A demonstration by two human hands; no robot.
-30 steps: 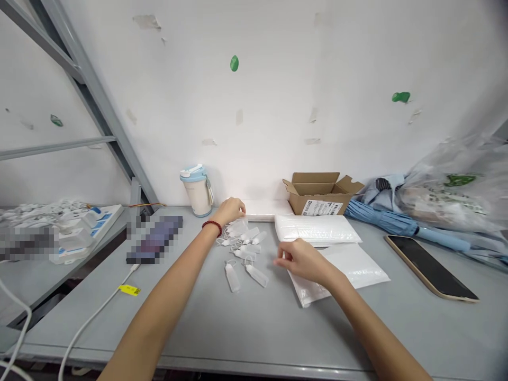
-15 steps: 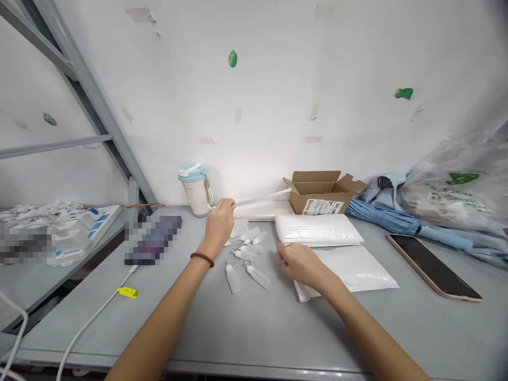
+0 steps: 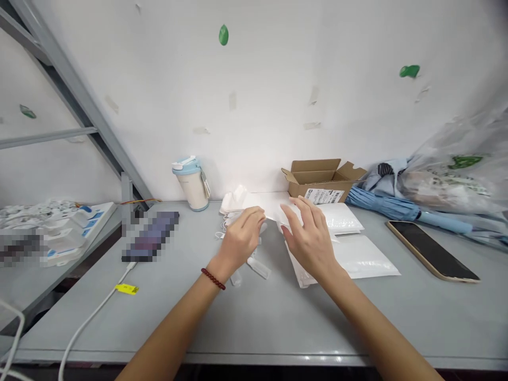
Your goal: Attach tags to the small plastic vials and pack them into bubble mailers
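Note:
My left hand (image 3: pixel 240 238), with a red bead bracelet at the wrist, is closed in a pinch on a thin white bag (image 3: pixel 260 203) that it holds above the grey table (image 3: pixel 254 317). My right hand (image 3: pixel 309 238) hovers beside it with fingers spread, close to the bag's edge and holding nothing. Several small clear squeeze bottles (image 3: pixel 260 268) lie on the table under and behind my hands, partly hidden. Two white bag stacks lie to the right: a far stack (image 3: pixel 343 218) and a nearer one (image 3: pixel 361 257).
At the wall stand a blue-lidded cup (image 3: pixel 190 182) and an open cardboard box (image 3: pixel 319 180). A blue umbrella (image 3: pixel 400 209), a clear plastic sack (image 3: pixel 452 174) and a phone (image 3: pixel 431 256) lie on the right. A white cable (image 3: pixel 95 312) with a yellow tag runs at the left.
My left hand picked a thin white bag off the stack by the wall and brought it toward me. My right hand rose off the table and opened beside it. The camera tilted down slightly.

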